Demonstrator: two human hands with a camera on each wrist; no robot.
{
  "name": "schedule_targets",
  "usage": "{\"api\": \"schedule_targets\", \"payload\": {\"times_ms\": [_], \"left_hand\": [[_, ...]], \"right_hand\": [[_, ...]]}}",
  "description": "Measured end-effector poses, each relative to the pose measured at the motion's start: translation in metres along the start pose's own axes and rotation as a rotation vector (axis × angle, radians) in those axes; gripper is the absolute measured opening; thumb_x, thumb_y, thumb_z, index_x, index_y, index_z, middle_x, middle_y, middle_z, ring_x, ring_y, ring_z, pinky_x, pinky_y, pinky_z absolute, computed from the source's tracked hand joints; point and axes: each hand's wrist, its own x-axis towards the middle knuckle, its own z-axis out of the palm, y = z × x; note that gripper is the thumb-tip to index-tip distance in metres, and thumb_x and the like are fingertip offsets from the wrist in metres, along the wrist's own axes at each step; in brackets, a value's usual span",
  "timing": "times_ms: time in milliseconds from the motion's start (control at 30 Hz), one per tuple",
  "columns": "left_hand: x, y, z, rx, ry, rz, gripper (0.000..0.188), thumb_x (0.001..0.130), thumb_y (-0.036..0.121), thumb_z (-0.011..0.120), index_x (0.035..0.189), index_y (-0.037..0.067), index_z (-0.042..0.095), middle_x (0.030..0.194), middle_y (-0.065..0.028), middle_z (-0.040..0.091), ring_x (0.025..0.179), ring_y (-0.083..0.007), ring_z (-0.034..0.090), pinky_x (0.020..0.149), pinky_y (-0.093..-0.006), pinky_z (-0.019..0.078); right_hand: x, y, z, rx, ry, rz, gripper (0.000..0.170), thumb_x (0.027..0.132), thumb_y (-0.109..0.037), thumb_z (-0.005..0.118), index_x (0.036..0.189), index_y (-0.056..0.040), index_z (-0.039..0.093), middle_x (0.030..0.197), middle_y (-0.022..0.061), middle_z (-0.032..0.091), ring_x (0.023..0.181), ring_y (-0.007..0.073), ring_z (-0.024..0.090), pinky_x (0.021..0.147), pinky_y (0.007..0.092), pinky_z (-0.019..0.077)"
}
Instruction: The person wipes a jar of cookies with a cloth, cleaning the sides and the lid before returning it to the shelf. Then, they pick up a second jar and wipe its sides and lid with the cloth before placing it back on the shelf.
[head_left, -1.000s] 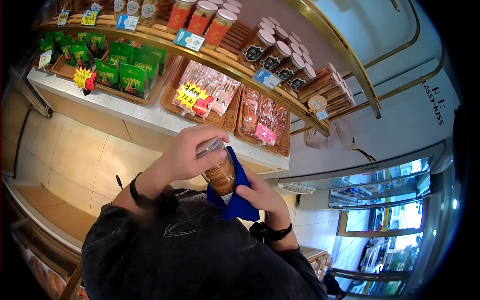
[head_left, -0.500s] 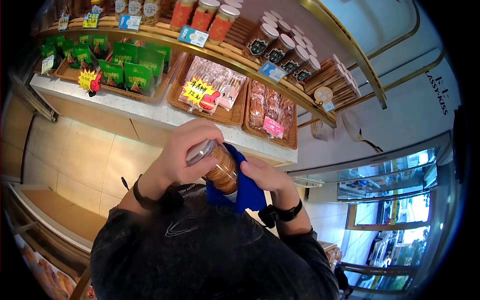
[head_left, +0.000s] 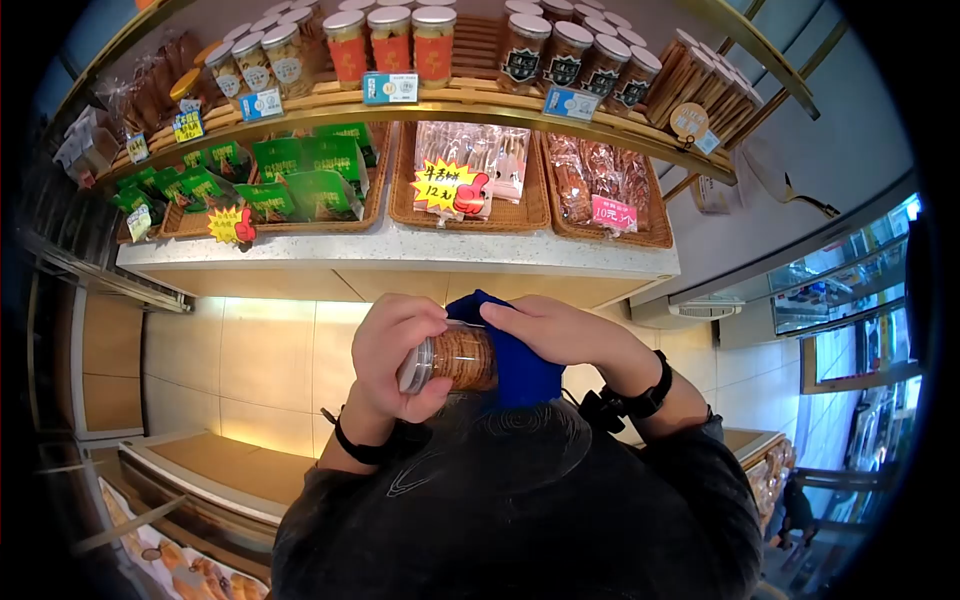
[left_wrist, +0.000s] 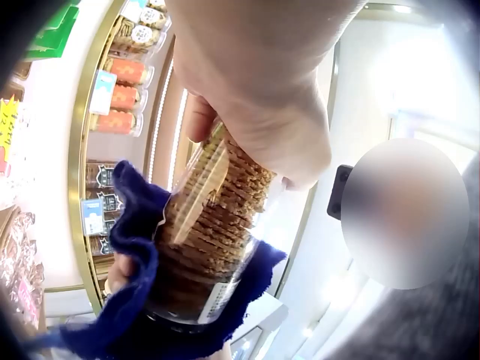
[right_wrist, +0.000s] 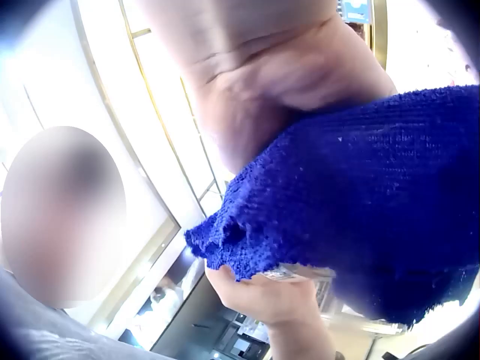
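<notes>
A cookie jar [head_left: 465, 358] was held on its side, with a blue cloth [head_left: 528, 360] at its bottom end.
The jar was gripped near its lid [head_left: 415, 368] by the left hand [head_left: 388, 350], and the cloth was pinched round the other end by the right hand [head_left: 565, 330]. Both were held up just in front of the white counter's [head_left: 400, 254] front edge. Snack bags [head_left: 600, 175] were kept in a wicker basket [head_left: 648, 238] near its right front corner.
</notes>
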Motion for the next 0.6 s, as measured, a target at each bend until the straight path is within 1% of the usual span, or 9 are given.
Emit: {"api": "schedule_targets", "payload": {"times_ms": [100,167,267,333,467,500,533,567,600], "left_hand": [[-0.004,0.001,0.009,-0.002,-0.039,-0.096,0.048,0.067,0.028,0.071,0.102,0.000,0.056,0.096,-0.0185,0.060,0.080,-0.0290,0.058,0.071,-0.0331,0.0468],[-0.007,-0.003,0.017,-0.026,-0.066,-0.189,0.053,0.067,0.028,0.072,0.108,0.000,0.053,0.099,-0.0185,0.059,0.082,-0.0285,0.058,0.072,-0.0328,0.0465],[-0.013,-0.013,0.020,-0.056,0.057,0.082,0.066,0.070,0.031,0.072,0.122,0.004,0.041,0.103,-0.0205,0.059,0.086,-0.0298,0.058,0.076,-0.0372,0.0470],[-0.010,-0.013,0.019,0.000,0.031,0.119,0.064,0.072,0.033,0.071,0.121,0.004,0.041,0.104,-0.0212,0.059,0.087,-0.0301,0.058,0.076,-0.0378,0.0473],[-0.005,-0.010,0.018,0.157,0.026,0.189,0.058,0.080,0.040,0.066,0.119,0.007,0.040,0.104,-0.0212,0.056,0.089,-0.0302,0.056,0.076,-0.0393,0.0476],[-0.001,-0.012,0.024,0.205,0.050,0.219,0.058,0.083,0.045,0.063,0.119,0.007,0.038,0.104,-0.0209,0.054,0.090,-0.0296,0.054,0.077,-0.0396,0.0467],[0.006,-0.013,0.029,0.184,0.076,0.229,0.056,0.073,0.036,0.073,0.113,0.010,0.043,0.102,-0.0182,0.056,0.085,-0.0307,0.059,0.070,-0.0382,0.0506],[0.010,-0.012,0.034,0.177,0.068,0.234,0.056,0.073,0.036,0.073,0.113,0.010,0.043,0.102,-0.0182,0.056,0.085,-0.0307,0.059,0.070,-0.0382,0.0506],[0.014,-0.012,0.040,0.242,0.005,0.262,0.058,0.070,0.034,0.075,0.112,0.011,0.043,0.103,-0.0173,0.057,0.083,-0.0309,0.059,0.069,-0.0384,0.0513]], "right_hand": [[-0.004,-0.006,0.006,-0.195,0.146,0.012,0.055,0.097,-0.047,0.034,0.096,-0.0004,0.062,0.080,0.0194,0.063,0.078,0.0335,0.062,0.070,0.0387,0.0473],[-0.005,-0.010,0.025,-0.310,0.410,-0.283,0.048,0.098,-0.040,0.032,0.091,-0.0027,0.062,0.080,0.0214,0.063,0.079,0.0391,0.060,0.071,0.0452,0.0465],[-0.009,-0.019,0.026,-0.347,0.503,-0.369,0.048,0.097,-0.040,0.033,0.091,-0.0030,0.062,0.081,0.0205,0.064,0.078,0.0398,0.060,0.071,0.0460,0.0466],[-0.007,-0.013,0.012,-0.385,0.400,-0.203,0.047,0.096,-0.040,0.036,0.089,-0.0021,0.062,0.082,0.0213,0.064,0.079,0.0396,0.060,0.071,0.0458,0.0471],[0.003,0.034,-0.013,0.494,0.208,-0.060,0.049,0.095,-0.043,0.045,0.113,0.0003,0.058,0.088,0.0073,0.065,0.074,0.0145,0.062,0.068,0.0282,0.0490],[0.010,0.045,-0.012,0.497,0.226,-0.068,0.049,0.095,-0.043,0.045,0.113,0.0003,0.058,0.088,0.0073,0.065,0.074,0.0145,0.062,0.068,0.0282,0.0490],[0.019,0.057,-0.007,0.699,0.264,-0.103,0.049,0.095,-0.043,0.046,0.113,0.0010,0.057,0.089,0.0072,0.064,0.075,0.0142,0.062,0.068,0.0281,0.0490],[0.023,0.064,-0.006,0.903,0.297,-0.139,0.049,0.095,-0.043,0.046,0.113,0.0017,0.057,0.090,0.0071,0.064,0.076,0.0139,0.062,0.067,0.0280,0.0489],[0.017,0.059,-0.014,0.870,0.346,-0.083,0.049,0.094,-0.043,0.047,0.106,0.0027,0.061,0.084,0.0083,0.065,0.072,0.0152,0.063,0.064,0.0289,0.0490]]}}
